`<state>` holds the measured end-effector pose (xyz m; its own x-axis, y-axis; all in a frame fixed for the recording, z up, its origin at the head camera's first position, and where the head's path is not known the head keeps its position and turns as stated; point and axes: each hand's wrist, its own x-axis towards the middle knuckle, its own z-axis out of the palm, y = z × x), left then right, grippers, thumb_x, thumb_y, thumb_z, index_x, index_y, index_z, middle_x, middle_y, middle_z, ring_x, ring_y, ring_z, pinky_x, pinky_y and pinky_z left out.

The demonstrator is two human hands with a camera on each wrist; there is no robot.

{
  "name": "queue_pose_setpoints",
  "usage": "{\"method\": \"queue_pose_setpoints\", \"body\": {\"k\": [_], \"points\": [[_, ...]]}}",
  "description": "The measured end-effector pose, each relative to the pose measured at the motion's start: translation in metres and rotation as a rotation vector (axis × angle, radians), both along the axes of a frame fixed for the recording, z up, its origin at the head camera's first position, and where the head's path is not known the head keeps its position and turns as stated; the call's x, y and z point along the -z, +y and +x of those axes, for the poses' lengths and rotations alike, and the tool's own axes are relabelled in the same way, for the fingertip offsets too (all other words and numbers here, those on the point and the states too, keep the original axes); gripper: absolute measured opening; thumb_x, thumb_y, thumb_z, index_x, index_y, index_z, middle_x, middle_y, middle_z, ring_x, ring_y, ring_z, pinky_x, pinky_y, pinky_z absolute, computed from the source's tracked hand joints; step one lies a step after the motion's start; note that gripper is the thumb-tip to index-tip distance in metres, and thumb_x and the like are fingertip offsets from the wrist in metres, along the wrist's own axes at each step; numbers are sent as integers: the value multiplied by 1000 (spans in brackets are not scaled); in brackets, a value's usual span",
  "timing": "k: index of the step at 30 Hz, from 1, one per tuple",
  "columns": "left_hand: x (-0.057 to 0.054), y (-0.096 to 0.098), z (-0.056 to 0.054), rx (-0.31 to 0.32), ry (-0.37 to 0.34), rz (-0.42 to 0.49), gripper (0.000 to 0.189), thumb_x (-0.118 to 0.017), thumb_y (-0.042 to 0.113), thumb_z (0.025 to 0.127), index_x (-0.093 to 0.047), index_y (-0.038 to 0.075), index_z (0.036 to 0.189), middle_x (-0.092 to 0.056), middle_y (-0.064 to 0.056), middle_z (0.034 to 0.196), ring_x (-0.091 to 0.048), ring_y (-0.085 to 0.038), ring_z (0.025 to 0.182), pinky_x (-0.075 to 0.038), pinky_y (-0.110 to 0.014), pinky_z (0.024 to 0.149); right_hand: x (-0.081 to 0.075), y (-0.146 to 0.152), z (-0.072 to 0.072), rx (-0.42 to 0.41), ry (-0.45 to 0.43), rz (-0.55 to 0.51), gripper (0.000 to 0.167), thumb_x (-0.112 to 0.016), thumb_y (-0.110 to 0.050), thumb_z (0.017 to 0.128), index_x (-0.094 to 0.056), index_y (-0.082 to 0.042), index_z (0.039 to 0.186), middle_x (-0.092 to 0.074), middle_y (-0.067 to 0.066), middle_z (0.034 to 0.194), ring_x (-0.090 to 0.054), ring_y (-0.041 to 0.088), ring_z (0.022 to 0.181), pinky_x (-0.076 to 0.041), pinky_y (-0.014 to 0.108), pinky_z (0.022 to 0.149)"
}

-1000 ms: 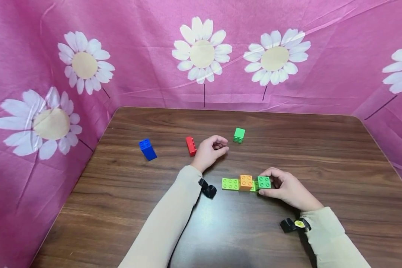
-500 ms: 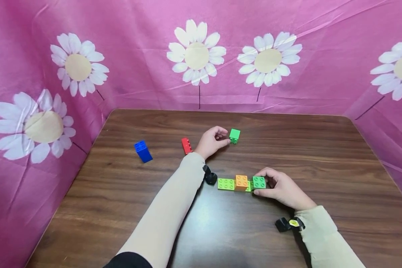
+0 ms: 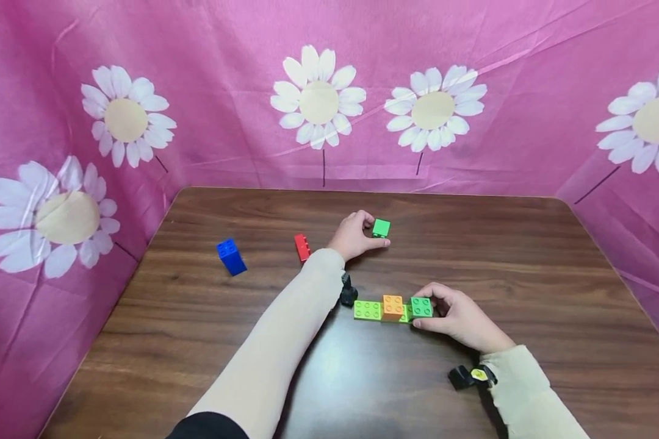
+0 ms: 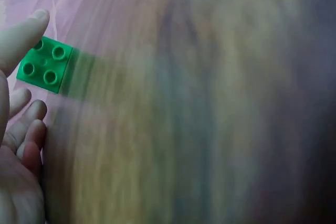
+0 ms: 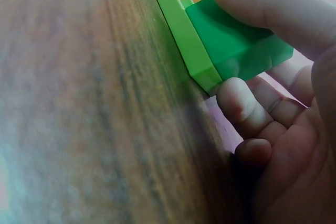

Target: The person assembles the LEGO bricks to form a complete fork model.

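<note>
My left hand [image 3: 354, 236] reaches round a bright green building brick [image 3: 381, 228], thumb on the near side and fingers behind, not closed on it. In the left wrist view this brick [image 4: 44, 64] turns its studs to the camera, and the thumb overlaps one corner. With thumb and fingers my right hand [image 3: 464, 317] pinches a darker green brick [image 3: 421, 306]. That brick sits on the right end of a long lime green brick [image 3: 367, 310] lying on the table. An orange brick [image 3: 392, 306] stands on the lime one, left of the darker green.
A tall blue brick [image 3: 231, 257] lies at the left of the wooden table [image 3: 198, 366]. Near my left forearm is a red brick [image 3: 302, 248], partly covered by the sleeve. A pink cloth [image 3: 225, 91] with daisies hangs behind the table.
My left hand has moved right and away from me, from beside the red brick to around the bright green brick. My right hand keeps its grip on the darker green brick.
</note>
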<state>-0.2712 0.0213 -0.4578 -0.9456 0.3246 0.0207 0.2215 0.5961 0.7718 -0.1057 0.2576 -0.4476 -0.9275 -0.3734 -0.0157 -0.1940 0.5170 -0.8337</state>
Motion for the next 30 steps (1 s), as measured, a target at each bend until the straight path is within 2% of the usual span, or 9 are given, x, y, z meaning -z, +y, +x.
{"method": "queue_pose_setpoints", "body": {"k": [5,12,18,21,26,30], "points": [[2,2,2,-40,-1,-12,55,-85,44,78,-58,12,115,-61,-1,111,-56,-16,106,-46,-30,95,1,0,1,-9,7,2,34,-87,-28,79,-66,-23,106,-63,-2,92,-57,13,76,-48,26,66],[-1,-2,4,-11,49,21,40,-81,29,85,-61,10,115,-62,-3,111,-55,-17,102,-47,-28,91,-2,0,0,0,-2,13,33,-86,-28,80,-66,-23,106,-63,-1,92,-56,13,75,-47,26,65],[2,-7,6,-27,4,176,36,-77,22,89,-62,11,120,-65,-3,113,-59,-16,105,-49,-29,93,1,1,0,7,13,31,34,-87,-30,80,-66,-25,107,-63,-3,91,-55,12,74,-47,26,63],[4,-11,7,-61,9,287,36,-76,18,90,-62,10,121,-66,-5,113,-61,-17,106,-50,-30,92,2,2,0,4,27,37,34,-87,-30,79,-66,-27,107,-64,-4,91,-54,13,73,-46,27,63],[11,-18,12,-117,31,480,34,-74,10,89,-64,9,121,-66,-8,108,-60,-15,96,-50,-25,82,3,1,0,-9,27,10,33,-86,-29,80,-66,-25,106,-64,-3,92,-55,13,73,-47,26,63],[11,-24,24,-93,50,519,34,-71,7,89,-66,8,123,-64,-7,110,-57,-13,93,-49,-23,79,1,1,0,-3,24,11,34,-86,-30,80,-66,-24,106,-63,-2,92,-55,13,74,-47,26,63]]}}
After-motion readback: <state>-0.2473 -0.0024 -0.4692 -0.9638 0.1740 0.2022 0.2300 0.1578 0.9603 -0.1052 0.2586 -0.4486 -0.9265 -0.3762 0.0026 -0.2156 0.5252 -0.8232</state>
